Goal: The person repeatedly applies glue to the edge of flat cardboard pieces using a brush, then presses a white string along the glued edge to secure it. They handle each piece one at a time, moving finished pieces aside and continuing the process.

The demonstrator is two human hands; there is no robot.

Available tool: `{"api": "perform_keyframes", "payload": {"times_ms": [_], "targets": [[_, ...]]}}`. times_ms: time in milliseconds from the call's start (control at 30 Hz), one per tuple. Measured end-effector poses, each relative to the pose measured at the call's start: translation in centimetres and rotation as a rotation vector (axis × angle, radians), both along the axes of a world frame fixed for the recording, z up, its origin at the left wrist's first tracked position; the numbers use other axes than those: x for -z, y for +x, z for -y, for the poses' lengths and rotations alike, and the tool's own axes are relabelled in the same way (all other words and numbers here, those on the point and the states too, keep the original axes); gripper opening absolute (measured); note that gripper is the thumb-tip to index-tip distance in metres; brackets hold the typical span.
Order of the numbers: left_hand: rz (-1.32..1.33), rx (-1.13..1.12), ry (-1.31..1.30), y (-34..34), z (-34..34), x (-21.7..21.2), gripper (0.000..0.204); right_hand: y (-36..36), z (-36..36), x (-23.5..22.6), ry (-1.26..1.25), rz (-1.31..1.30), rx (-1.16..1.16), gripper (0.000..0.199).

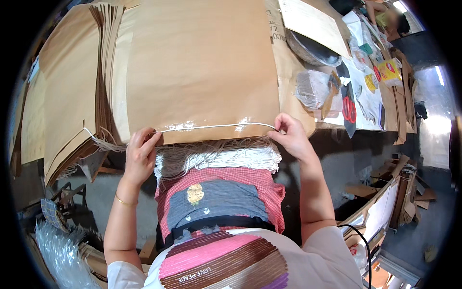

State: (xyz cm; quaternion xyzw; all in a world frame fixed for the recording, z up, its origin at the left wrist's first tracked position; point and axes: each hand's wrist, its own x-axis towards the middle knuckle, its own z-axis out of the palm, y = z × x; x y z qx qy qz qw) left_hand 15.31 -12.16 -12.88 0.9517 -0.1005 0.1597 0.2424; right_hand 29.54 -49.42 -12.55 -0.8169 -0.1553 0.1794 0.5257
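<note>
A white cord (216, 126) is stretched across the near edge of a large brown kraft paper sheet (202, 62). Shiny wet-looking patches show on the paper along the cord. My left hand (140, 154) pinches the cord's left end at the sheet's near left corner. At the right corner my right hand (291, 135) pinches the other end between thumb and fingers. A thick bundle of white cords (216, 156) lies across my lap, just below the table edge. To the left stands a fanned stack of brown paper (103, 62) with cord ends hanging from its near edge.
Right of the sheet are a dark bowl (313, 50) under a pale board (315, 24), a brush (330, 96), red-handled scissors (349, 110) and a plastic-wrapped block (310, 86). A yellow packet (389, 72) lies farther right. Clear plastic strips (62, 255) stand at lower left; another person (392, 21) is at far right.
</note>
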Motion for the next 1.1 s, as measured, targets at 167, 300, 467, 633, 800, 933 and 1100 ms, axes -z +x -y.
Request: {"api": "perform_keyframes", "payload": {"times_ms": [167, 300, 467, 633, 800, 933, 1100], "targets": [[0.004, -0.010, -0.024, 0.4, 0.2, -0.2, 0.039, -0.9, -1.1, 2.7, -0.017, 0.071, 0.254, 0.026], [-0.059, -0.025, -0.041, 0.3, 0.2, -0.6, 0.034, -1.7, -2.7, 1.1, -0.066, 0.374, 0.372, 0.025], [-0.113, 0.013, -0.004, 0.6, -0.4, -1.5, 0.035, -1.1, -2.6, 0.4, -0.322, 0.987, -0.169, 0.025], [-0.372, 0.036, -0.163, 1.4, -1.6, -4.0, 0.045, 0.4, -3.1, 0.2, -0.113, 0.399, -0.127, 0.006], [-0.371, -0.229, -0.251, 2.5, -2.3, -1.7, 0.015, 1.2, -4.5, 0.2, -0.092, 0.155, 0.057, 0.010], [-0.294, -0.329, -0.236, 3.1, -1.9, -1.2, 0.012, 0.6, -4.9, 0.7, -0.358, 0.360, 0.071, 0.015], [-0.269, -0.456, 0.200, 2.7, -0.2, -0.4, 0.014, 0.2, -5.8, 1.3, -0.622, 0.653, 0.084, 0.018]]}}
